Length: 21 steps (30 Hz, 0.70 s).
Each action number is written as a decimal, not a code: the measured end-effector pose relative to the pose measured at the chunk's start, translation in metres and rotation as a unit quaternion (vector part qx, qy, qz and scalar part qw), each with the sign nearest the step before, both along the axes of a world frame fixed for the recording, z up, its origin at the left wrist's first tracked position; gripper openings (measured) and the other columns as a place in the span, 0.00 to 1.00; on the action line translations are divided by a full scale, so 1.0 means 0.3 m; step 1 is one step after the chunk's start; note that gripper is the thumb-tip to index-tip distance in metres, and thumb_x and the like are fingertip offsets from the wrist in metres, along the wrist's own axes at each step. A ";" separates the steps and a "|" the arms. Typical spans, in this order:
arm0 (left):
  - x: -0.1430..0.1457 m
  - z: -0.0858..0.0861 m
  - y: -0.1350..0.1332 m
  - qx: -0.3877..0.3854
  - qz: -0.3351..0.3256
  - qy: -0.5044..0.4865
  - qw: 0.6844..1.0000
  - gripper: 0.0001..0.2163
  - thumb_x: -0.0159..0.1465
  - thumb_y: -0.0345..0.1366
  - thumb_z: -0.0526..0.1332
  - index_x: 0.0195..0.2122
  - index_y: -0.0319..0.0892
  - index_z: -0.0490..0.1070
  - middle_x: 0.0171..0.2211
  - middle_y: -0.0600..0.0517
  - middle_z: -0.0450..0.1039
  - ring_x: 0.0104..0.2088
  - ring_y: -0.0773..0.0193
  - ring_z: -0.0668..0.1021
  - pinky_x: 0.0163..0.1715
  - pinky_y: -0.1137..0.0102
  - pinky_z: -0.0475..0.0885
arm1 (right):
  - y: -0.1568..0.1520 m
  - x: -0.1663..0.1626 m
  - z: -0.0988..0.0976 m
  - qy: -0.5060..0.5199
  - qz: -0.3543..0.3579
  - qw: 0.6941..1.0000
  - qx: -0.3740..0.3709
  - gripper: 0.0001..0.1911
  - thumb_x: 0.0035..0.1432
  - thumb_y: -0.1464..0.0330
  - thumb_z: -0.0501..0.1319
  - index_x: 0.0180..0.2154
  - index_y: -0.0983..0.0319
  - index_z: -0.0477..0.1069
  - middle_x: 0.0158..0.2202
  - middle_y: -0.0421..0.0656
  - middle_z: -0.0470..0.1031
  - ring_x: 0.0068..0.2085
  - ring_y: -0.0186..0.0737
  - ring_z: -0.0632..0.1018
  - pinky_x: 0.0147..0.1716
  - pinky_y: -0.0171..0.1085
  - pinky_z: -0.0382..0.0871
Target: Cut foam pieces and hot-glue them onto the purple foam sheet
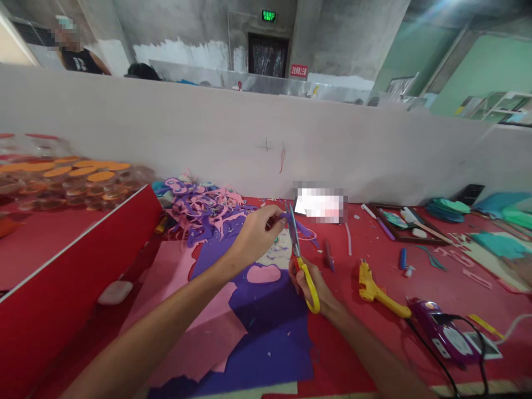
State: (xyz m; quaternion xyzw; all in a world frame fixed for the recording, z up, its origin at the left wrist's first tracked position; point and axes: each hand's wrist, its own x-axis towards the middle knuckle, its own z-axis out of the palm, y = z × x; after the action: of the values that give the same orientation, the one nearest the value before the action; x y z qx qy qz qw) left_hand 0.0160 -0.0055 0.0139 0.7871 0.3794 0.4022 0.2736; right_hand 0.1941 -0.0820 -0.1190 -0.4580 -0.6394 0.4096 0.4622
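My left hand is closed, pinching a small purple felt-like piece at its fingertips. My right hand grips yellow-handled scissors, whose blades point upward beside the left fingertips and meet the purple piece. Whether the blades are fully closed is hard to see. Below both hands lies a large purple sheet, with a rounded pink cutout on top. Pink sheets overlap it on the left. A pale sheet with small light shapes sits partly behind my left hand.
Tangled pink and purple offcuts are heaped behind the sheets. A red divider stands left, with orange-lidded jars beyond. To the right are a yellow glue gun, a corded purple device and a dark tray. A bright screen leans behind.
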 end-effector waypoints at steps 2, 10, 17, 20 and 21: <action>0.004 -0.006 -0.001 -0.005 0.000 0.000 1.000 0.07 0.66 0.31 0.57 0.30 0.40 0.66 0.26 0.56 0.65 0.27 0.69 0.67 0.29 0.71 0.60 | 0.001 -0.009 0.004 0.008 0.009 1.000 0.005 0.35 0.60 0.34 0.49 0.36 0.60 0.66 0.22 0.34 0.62 0.20 0.31 0.63 0.18 0.32 0.57; 0.003 -0.020 0.000 0.007 -0.004 -0.003 1.000 0.07 0.67 0.31 0.57 0.30 0.40 0.68 0.26 0.56 0.66 0.26 0.69 0.68 0.30 0.71 0.61 | -0.001 -0.016 0.009 0.018 -0.002 1.000 0.015 0.35 0.59 0.33 0.50 0.35 0.59 0.65 0.22 0.35 0.62 0.21 0.31 0.62 0.18 0.32 0.57; 0.005 -0.013 -0.004 0.005 -0.005 -0.012 1.000 0.08 0.67 0.30 0.57 0.29 0.40 0.66 0.26 0.56 0.64 0.27 0.69 0.66 0.29 0.71 0.60 | -0.007 -0.001 -0.003 0.006 -0.010 1.000 -0.001 0.35 0.58 0.32 0.50 0.31 0.59 0.63 0.19 0.34 0.60 0.20 0.32 0.62 0.18 0.33 0.55; 0.008 -0.013 -0.003 0.004 -0.004 -0.019 1.000 0.08 0.67 0.31 0.56 0.29 0.40 0.66 0.25 0.56 0.65 0.27 0.69 0.66 0.29 0.71 0.60 | -0.008 0.001 -0.008 0.005 -0.015 1.000 0.000 0.35 0.58 0.32 0.50 0.31 0.58 0.63 0.19 0.35 0.60 0.21 0.33 0.62 0.18 0.33 0.55; 0.008 -0.013 -0.004 0.004 -0.003 -0.020 1.000 0.08 0.67 0.31 0.56 0.30 0.40 0.66 0.25 0.55 0.65 0.27 0.69 0.67 0.29 0.71 0.60 | -0.007 0.002 -0.011 0.004 -0.017 1.000 0.001 0.35 0.58 0.32 0.50 0.31 0.58 0.63 0.19 0.35 0.60 0.21 0.33 0.62 0.18 0.32 0.55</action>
State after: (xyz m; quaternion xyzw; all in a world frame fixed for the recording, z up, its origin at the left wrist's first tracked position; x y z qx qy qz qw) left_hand 0.0184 -0.0066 0.0101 0.7810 0.3701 0.4188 0.2786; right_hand 0.1946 -0.0842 -0.1222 -0.4665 -0.6301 0.4032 0.4720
